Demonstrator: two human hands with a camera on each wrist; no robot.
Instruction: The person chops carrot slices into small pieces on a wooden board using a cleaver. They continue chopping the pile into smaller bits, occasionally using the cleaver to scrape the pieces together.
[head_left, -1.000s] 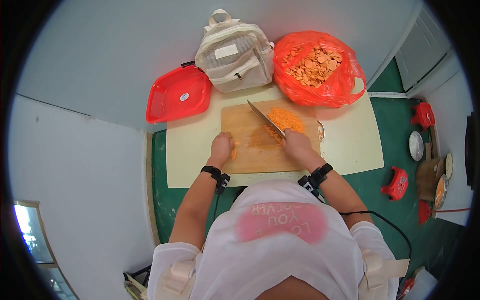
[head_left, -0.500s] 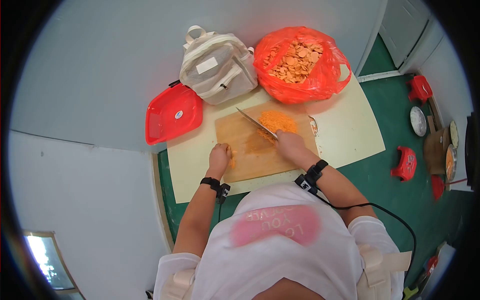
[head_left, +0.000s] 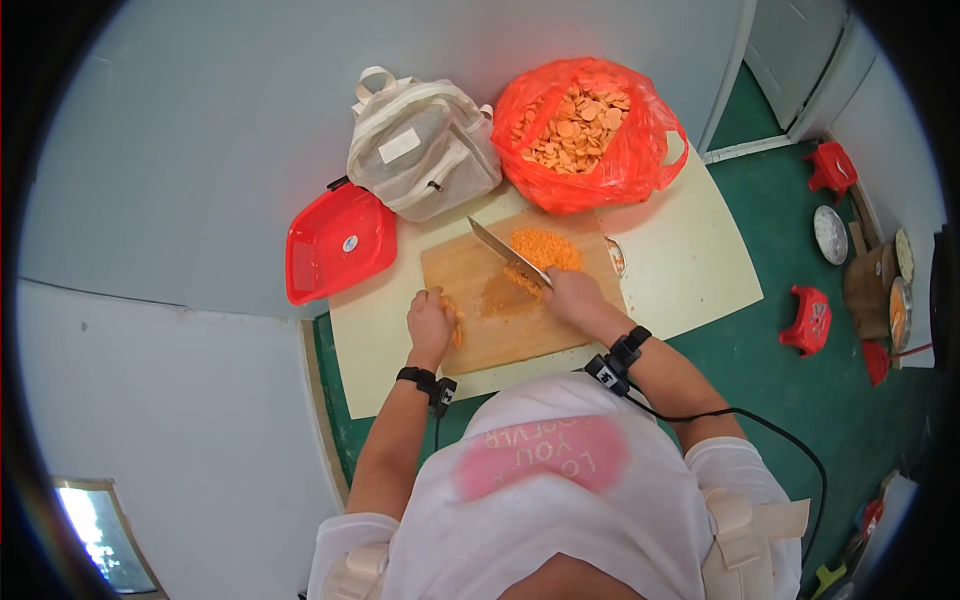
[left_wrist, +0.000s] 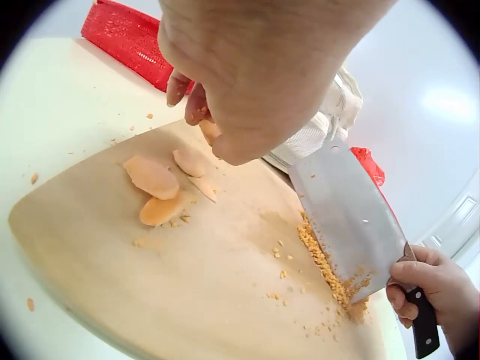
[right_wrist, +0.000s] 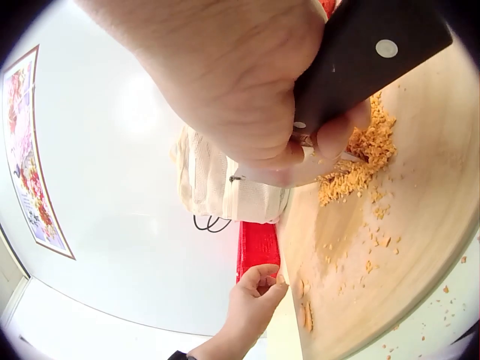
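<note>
My right hand (head_left: 575, 300) grips the black handle of a cleaver (head_left: 505, 252). Its broad blade (left_wrist: 349, 214) stands on edge beside a pile of finely chopped orange bits (head_left: 545, 248) on the wooden board (head_left: 490, 335). At the board's left edge is my left hand (head_left: 430, 328), fingers bent; in the right wrist view this hand (right_wrist: 251, 304) pinches a small orange slice (right_wrist: 281, 279). Several flat orange slices (left_wrist: 152, 176) lie on the board just beside it. Part of the left fingers is hidden behind the palm in the left wrist view.
A red basket (head_left: 345, 245), a pale backpack (head_left: 425, 150) and a red plastic bag (head_left: 640, 165) full of orange slices stand along the table's back. Crumbs dot the pale tabletop (left_wrist: 64, 90). Red stools (head_left: 808, 320) are on the green floor at the right.
The head view has turned and shifted, so table and objects appear rotated and farther left. Relative to the board, both hands and the cleaver stay in nearly the same places.
</note>
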